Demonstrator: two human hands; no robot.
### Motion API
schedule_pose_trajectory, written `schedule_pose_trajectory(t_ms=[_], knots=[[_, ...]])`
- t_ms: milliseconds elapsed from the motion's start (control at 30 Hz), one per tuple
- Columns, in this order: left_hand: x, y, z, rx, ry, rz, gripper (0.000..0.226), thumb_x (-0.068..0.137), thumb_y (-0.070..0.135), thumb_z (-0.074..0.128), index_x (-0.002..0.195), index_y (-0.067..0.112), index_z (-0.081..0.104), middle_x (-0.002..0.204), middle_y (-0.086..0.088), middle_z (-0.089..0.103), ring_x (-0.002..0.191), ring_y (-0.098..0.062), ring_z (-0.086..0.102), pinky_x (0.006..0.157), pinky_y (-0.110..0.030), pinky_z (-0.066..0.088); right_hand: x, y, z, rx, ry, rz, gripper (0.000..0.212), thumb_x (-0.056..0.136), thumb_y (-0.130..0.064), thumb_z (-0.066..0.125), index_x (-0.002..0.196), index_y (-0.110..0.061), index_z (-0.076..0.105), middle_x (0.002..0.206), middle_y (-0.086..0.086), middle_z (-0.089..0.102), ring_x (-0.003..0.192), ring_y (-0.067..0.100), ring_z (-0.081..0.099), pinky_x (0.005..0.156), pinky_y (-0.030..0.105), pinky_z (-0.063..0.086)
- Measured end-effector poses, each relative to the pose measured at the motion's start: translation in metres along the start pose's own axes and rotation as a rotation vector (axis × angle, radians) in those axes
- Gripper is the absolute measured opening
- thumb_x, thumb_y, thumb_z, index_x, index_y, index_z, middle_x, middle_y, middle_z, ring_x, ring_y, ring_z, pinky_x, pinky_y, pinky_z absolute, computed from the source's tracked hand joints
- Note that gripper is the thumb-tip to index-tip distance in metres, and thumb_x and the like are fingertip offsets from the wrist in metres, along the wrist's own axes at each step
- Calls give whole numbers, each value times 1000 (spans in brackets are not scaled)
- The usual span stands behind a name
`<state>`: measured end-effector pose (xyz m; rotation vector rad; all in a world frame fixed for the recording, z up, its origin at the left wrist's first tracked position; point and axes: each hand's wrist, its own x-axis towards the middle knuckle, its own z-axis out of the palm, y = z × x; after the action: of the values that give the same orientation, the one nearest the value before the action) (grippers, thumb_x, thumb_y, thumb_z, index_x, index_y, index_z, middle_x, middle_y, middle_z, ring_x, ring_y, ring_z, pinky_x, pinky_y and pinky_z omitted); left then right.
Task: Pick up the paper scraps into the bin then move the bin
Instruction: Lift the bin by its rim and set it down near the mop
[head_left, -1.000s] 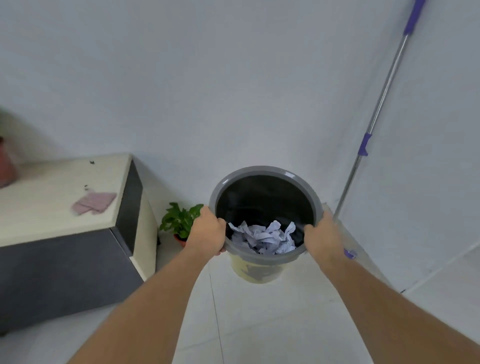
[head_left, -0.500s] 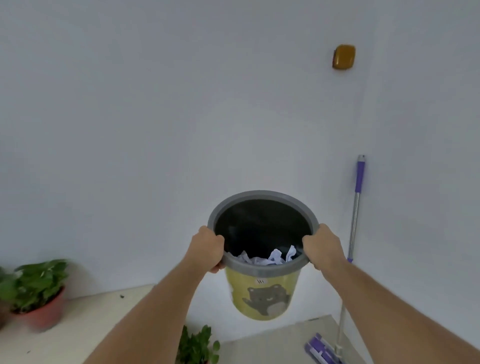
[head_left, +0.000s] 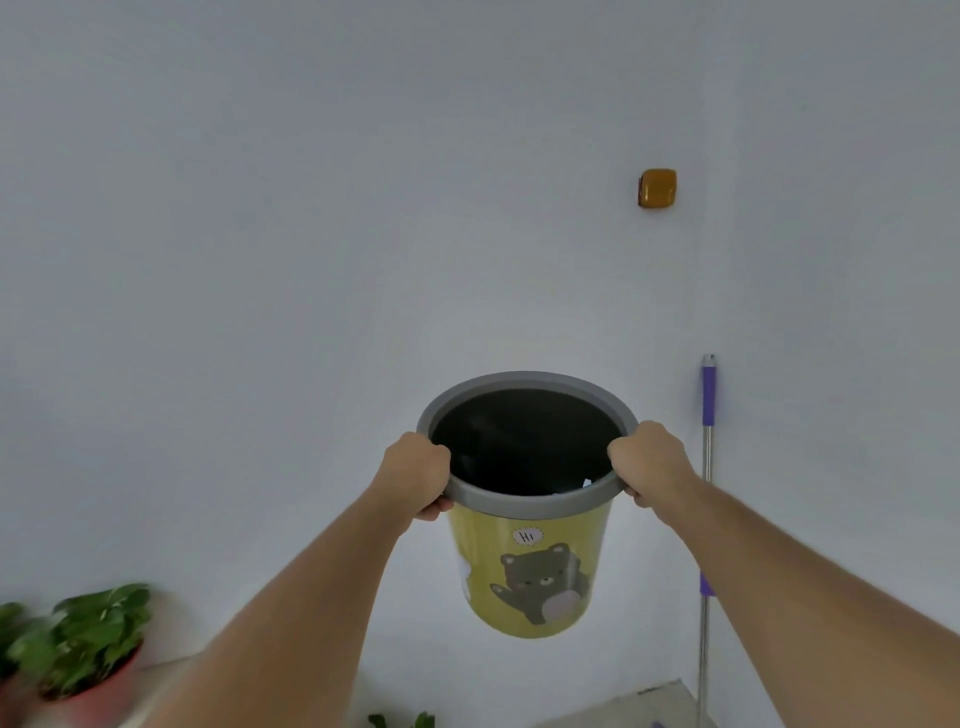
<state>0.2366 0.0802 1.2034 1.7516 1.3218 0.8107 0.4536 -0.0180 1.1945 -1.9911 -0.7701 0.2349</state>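
Note:
The yellow bin (head_left: 530, 577) with a grey rim and a bear picture hangs in the air in front of the white wall, held up at arm's length. My left hand (head_left: 415, 475) grips the rim on its left side and my right hand (head_left: 649, 460) grips the rim on its right side. The inside of the bin looks dark. Only a tiny white tip of the paper scraps (head_left: 587, 483) shows above the near rim; the others are hidden.
A mop (head_left: 706, 499) with a purple handle leans against the wall to the right of the bin. A potted plant (head_left: 85, 644) in a red pot stands at the lower left. More green leaves (head_left: 402, 721) show at the bottom edge. An orange hook (head_left: 657, 188) is on the wall.
The bin has risen with both hands still on its rim, and the view has tilted upward. The paper scraps have dropped almost out of sight behind the near rim.

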Motion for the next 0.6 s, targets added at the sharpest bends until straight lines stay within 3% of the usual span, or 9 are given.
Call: schedule_pose_trajectory(t_ms=[133, 400, 600], knots=[[1, -9, 1, -6, -22, 3, 18, 100, 18, 42, 109, 8, 54, 81, -14, 61, 54, -18, 57, 50, -23, 53, -6, 9, 7, 10, 0, 29, 11, 92, -10, 51, 103, -7, 53, 79, 11, 54, 70, 24, 56, 59, 29, 50], [4, -38, 11, -20, -102, -28, 17, 100, 15, 41, 109, 6, 53, 78, -14, 57, 51, -18, 54, 45, -22, 49, -20, 37, 23, -23, -8, 77, 10, 93, -11, 52, 102, -7, 55, 81, 12, 55, 69, 23, 56, 57, 28, 49], [13, -56, 27, -21, -136, -27, 18, 100, 16, 43, 108, 6, 55, 78, -14, 58, 53, -19, 55, 53, -26, 52, -21, 54, 29, -40, -5, 108, 7, 93, -11, 52, 99, -8, 54, 79, 12, 55, 69, 24, 56, 55, 27, 47]])
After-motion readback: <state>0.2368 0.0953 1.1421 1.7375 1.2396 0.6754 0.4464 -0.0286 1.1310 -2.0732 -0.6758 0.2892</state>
